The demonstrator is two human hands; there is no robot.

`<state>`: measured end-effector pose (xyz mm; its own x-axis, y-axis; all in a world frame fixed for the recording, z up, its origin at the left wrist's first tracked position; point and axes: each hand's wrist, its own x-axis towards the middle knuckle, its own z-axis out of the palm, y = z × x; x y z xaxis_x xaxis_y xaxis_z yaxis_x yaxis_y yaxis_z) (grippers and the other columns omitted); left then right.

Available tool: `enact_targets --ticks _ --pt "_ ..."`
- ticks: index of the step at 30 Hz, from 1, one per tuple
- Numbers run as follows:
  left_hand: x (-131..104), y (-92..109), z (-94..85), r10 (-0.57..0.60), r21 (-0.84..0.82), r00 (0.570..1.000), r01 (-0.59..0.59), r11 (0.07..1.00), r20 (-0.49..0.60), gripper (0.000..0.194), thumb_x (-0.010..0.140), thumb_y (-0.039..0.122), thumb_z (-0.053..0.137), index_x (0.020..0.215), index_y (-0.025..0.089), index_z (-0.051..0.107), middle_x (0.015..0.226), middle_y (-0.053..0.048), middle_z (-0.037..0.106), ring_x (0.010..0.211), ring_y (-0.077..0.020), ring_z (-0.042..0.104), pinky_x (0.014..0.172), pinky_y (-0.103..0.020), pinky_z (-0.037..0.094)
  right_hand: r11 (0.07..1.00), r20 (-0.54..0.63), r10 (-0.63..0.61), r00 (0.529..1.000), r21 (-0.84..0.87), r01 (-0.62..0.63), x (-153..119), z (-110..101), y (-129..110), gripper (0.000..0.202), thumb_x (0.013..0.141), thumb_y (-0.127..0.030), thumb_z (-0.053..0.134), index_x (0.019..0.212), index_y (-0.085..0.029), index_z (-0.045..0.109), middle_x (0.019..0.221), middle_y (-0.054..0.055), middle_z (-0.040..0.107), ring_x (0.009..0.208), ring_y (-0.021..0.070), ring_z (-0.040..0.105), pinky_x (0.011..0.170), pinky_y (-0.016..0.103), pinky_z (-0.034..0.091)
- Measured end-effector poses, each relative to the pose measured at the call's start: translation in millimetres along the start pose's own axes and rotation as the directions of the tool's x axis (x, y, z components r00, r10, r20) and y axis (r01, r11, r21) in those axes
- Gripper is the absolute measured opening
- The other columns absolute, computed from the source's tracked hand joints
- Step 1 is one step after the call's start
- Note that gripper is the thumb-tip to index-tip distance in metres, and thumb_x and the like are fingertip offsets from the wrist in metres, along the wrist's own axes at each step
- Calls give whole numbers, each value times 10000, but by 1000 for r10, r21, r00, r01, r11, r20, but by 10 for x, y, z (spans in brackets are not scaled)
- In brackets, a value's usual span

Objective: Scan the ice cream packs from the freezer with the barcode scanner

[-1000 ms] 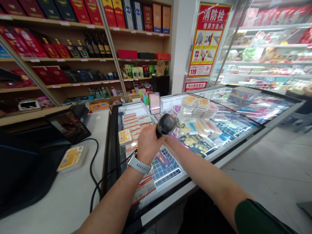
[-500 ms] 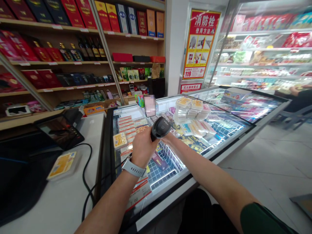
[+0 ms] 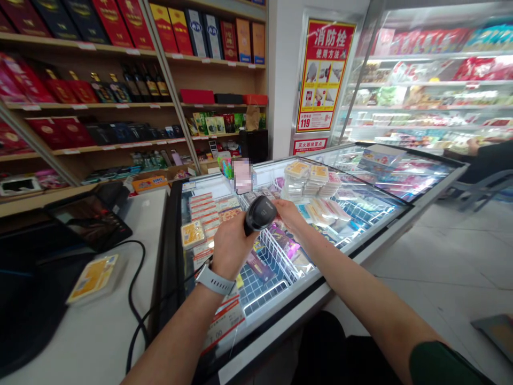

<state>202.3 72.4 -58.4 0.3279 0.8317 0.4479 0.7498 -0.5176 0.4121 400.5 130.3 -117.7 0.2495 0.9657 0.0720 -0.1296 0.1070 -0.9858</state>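
My left hand (image 3: 232, 240), with a grey-banded watch on its wrist, is closed round the handle of a black barcode scanner (image 3: 260, 213) held over a glass-topped chest freezer (image 3: 264, 322). My right hand (image 3: 289, 215) is just beyond the scanner's right side with its fingers drawn together. The scanner head partly covers those fingertips, so what they hold is hidden. Past the hands, flat clear packs with yellow labels (image 3: 306, 179) stand stacked on the glass. A single yellow pack (image 3: 193, 234) lies left of my left hand.
A cable (image 3: 138, 289) runs over the white counter (image 3: 124, 315) at left, near another yellow pack (image 3: 93, 278) and a dark screen (image 3: 86, 219). Blurred, a phone-like object (image 3: 242, 176) stands behind the scanner. A seated person's arm (image 3: 487, 152) shows far right.
My right hand has shifted right, out from behind the scanner, so its fingers now show beside the head. My left hand still holds the scanner. The view has turned slightly.
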Motion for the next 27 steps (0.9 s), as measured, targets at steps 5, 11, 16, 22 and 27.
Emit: enact_targets --ticks 5,11,16,22,27 --pt "1 -11 8 12 7 1000 -12 1000 -5 317 828 342 627 1121 218 622 971 -56 720 920 -221 662 771 -291 461 992 -110 -71 991 -112 58 32 -208 -225 220 733 -385 683 795 -180 633 625 -12 653 497 104 587 457 207 483" --pt "-4 -20 6 24 -5 1000 -25 1000 -19 324 833 356 626 1125 218 621 971 -58 720 918 -219 663 769 -290 463 698 -153 -518 842 -645 312 66 -445 -585 237 865 -381 515 870 -193 660 719 17 694 650 164 652 624 280 512" --pt "-6 -14 -9 31 14 999 -31 999 -18 316 835 345 617 1127 225 623 967 -55 721 905 -225 665 750 -295 460 279 -35 -731 682 -927 251 200 -613 -957 326 938 -392 399 981 -188 651 946 85 698 881 234 636 824 359 476" --pt "1 -12 -8 27 26 1000 -27 999 -15 332 830 342 622 1138 219 620 969 -60 722 889 -232 666 736 -301 456 4 53 -626 778 -997 72 427 -717 -1098 595 912 -553 404 1311 -122 501 1269 206 563 1176 349 492 988 497 361" --pt "1 -21 -11 27 10 1000 -27 1000 -15 298 834 348 614 1104 220 626 962 -58 721 894 -230 664 739 -301 459 -48 0 -485 874 -999 -26 518 -742 -1101 758 864 -687 383 1386 -138 416 1256 222 590 1185 394 501 1004 615 281"
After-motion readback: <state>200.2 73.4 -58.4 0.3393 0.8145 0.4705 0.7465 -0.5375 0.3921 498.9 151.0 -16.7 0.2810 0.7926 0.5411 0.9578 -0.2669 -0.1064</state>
